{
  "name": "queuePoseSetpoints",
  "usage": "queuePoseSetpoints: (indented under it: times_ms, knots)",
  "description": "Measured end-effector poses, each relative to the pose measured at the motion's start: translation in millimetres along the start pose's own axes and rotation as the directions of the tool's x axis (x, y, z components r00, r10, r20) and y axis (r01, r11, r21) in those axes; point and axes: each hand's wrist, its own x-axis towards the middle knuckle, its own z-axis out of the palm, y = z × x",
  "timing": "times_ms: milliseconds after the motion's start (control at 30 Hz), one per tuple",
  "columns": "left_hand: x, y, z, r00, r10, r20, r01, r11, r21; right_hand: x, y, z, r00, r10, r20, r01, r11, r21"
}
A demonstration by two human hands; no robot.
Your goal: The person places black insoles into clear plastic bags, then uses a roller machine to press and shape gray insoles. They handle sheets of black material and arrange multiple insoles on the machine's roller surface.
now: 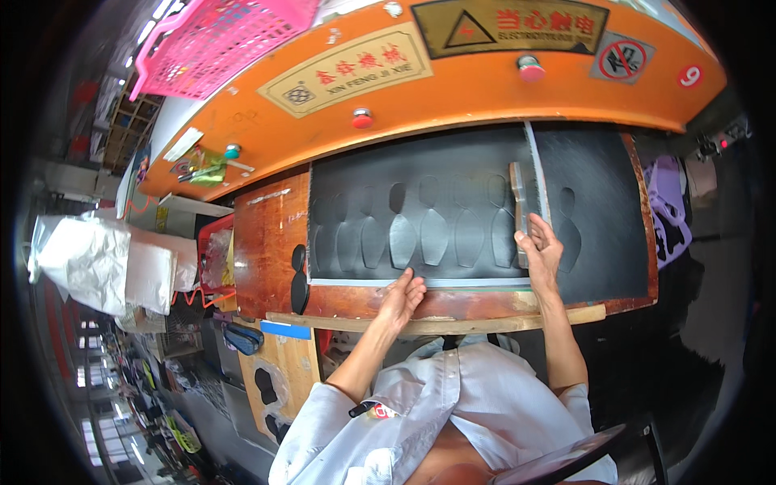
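Note:
A black sheet (339,234) lies on the worktable, with a row of several sole-shaped outlines pressed or cut into it. My right hand (543,246) closes around the lower end of a long, narrow brown-and-grey tool (519,194), which stands on edge at the right end of the row. Its exact kind does not show. At the sheet's near edge is my left hand (402,297), empty and open, its fingertips by the pale border strip (469,283). Left of the sheet, a loose black sole-shaped piece (300,279) rests on the reddish-brown board (263,242).
An orange machine beam (453,89) with push buttons spans the far side. On top of it sits a pink basket (218,44). Plastic-wrapped material (85,259) and a red crate (217,255) stand left. A purple plastic item (669,206) is beyond the table's right edge.

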Motion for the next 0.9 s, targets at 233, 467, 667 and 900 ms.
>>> queuePoseSetpoints:
  times_ms: [233, 467, 667, 900]
  knots:
    - [1.6, -24.9, 13.8, 0.969, 0.245, -0.037, -0.239, 0.963, 0.123, 18.3, -12.0, -7.2, 0.997, 0.072, -0.033, -0.069, 0.994, 0.088]
    - [-70.0, -66.0, -26.8, 0.983, 0.163, -0.084, -0.145, 0.971, 0.192, -1.6, -40.4, -5.1, 0.991, 0.114, 0.067, -0.117, 0.992, 0.038]
    - [-124.3, -59.4, -77.5, 0.972, -0.221, -0.077, 0.234, 0.930, 0.284, -7.1, -28.0, 75.2, 0.972, 0.145, 0.186, -0.140, 0.989, -0.041]
    - [-99.6, 55.4, -182.3, 0.320, 0.947, 0.022, -0.287, 0.075, 0.955, -36.2, 4.4, 212.6, 0.958, 0.018, 0.285, 0.051, 0.970, -0.236]
